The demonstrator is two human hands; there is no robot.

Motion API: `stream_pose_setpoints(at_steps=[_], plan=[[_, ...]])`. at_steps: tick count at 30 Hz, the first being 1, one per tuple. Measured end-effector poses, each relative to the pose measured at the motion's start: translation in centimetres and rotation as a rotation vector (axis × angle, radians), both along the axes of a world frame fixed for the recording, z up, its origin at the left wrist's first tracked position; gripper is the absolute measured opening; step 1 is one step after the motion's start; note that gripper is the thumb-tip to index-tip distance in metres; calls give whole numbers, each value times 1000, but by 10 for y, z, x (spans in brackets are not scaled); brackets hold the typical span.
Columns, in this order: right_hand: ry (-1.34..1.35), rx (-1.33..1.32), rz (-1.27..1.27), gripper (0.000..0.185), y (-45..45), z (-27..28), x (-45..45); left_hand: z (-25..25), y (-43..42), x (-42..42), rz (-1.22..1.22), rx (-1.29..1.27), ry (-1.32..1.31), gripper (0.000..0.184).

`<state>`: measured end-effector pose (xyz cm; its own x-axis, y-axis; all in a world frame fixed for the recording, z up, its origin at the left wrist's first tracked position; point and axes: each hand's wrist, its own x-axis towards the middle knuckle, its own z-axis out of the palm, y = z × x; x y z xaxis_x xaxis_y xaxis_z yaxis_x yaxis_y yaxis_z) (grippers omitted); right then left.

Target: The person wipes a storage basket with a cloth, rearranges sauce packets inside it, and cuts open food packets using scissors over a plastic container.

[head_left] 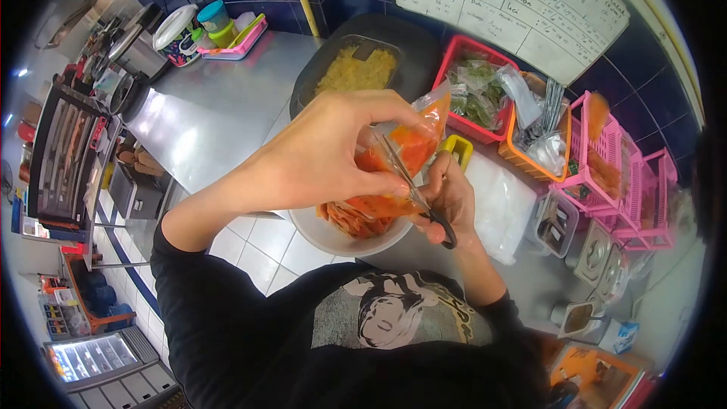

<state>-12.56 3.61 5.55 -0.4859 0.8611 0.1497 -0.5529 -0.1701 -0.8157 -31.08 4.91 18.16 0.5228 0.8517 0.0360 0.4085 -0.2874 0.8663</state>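
Observation:
Above a white bowl (303,229) of orange-red food strips (356,221), a clear plastic bag (435,117) with orange-red contents hangs between both hands. My left hand (326,148) reaches across from the left, its fingers and thumb closed on the bag. On the right, my right hand (450,201) grips black-handled scissors (441,226). Their metal blades point up and to the left, lying across the bag. Whether the blades are cutting the plastic cannot be made out.
Behind the bowl is a dark tub (413,38) of yellow food. Red (475,127) and orange (522,165) baskets of packets stand at the right, beside pink racks (606,174). White plastic sheets (496,208) lie on the counter (204,106) near the right hand.

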Motion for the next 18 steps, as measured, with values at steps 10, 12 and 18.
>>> stream_pose_setpoints(at_steps=[10, 12, 18], plan=[[40, -12, 32, 81, -2, -5, 2, -8, 3, 0, -58, -45, 36, 44], [20, -4, 13, 80, -3, -5, 4, -14, 4, -4, -50, -147, -68, 44], [142, 62, 71, 72, -6, -8, 8, -18, 7, -19, 21, -9, -211, 29]])
